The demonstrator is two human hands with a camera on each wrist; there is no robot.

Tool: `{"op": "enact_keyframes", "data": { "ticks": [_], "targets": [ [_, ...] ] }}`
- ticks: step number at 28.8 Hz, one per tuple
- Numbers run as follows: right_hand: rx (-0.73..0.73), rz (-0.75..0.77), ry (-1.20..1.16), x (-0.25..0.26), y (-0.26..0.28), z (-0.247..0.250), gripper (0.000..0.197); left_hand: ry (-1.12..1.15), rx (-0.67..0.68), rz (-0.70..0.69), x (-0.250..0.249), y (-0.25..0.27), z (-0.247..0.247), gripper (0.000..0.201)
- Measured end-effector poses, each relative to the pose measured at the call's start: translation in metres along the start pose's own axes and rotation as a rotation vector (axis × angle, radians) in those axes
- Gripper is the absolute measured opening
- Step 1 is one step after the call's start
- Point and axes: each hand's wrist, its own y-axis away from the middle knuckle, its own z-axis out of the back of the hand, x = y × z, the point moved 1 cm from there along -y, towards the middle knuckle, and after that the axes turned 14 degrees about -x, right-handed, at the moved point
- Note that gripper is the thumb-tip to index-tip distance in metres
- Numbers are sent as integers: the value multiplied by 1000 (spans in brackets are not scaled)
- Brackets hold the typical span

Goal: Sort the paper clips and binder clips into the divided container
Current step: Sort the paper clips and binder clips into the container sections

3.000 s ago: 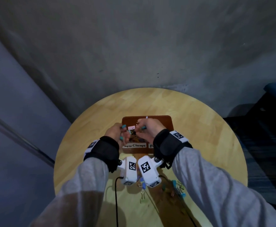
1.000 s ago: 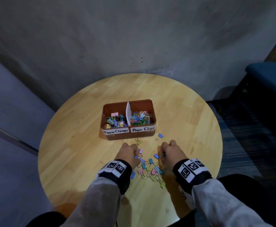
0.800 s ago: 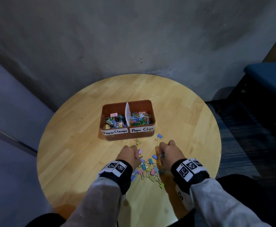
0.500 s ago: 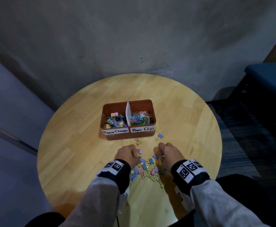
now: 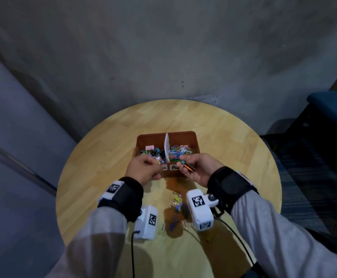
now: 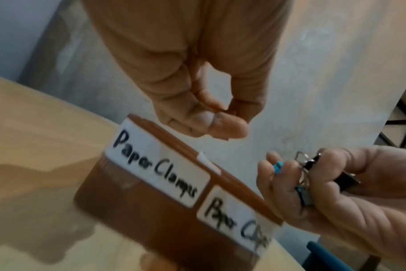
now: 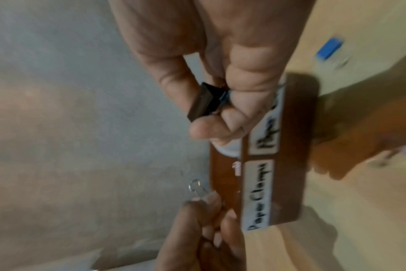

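The brown divided container (image 5: 195,137) stands mid-table, with binder clips (image 5: 151,152) left of its white divider (image 5: 166,146) and paper clips (image 5: 180,150) right of it. Its front labels read "Paper Clamps" (image 6: 155,165) and "Paper Clips" (image 6: 234,218). My right hand (image 5: 183,163) hovers at the front rim, gripping a black binder clip (image 7: 204,102) and smaller blue ones (image 6: 277,167). My left hand (image 5: 153,164) is beside it over the left compartment's front edge, pinching a binder clip whose wire loop (image 7: 196,187) sticks out of the fingertips.
More loose binder clips (image 5: 176,203) lie on the round wooden table (image 5: 95,157) under my wrists; a blue one (image 7: 329,48) lies right of the container. A blue seat (image 5: 334,109) stands at the right, and a grey wall rises behind.
Both hands have lifted off the loose pile near the table's front and moved forward to the container's front rim, each carrying clips.
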Motion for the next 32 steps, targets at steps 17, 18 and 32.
{"op": "enact_keyframes", "data": {
  "ticks": [17, 18, 32],
  "targets": [
    [-162, 614, 489, 6, -30, -76, 50, -44, -155, -169, 5, -43, 10, 29],
    [-150, 603, 424, 9, -25, -67, 45, -59, -148, -197, 8, -36, 13, 27],
    [-282, 721, 1673, -41, -45, 71, 55, -1061, 422, -183, 65, 69, -3, 70]
  ]
}}
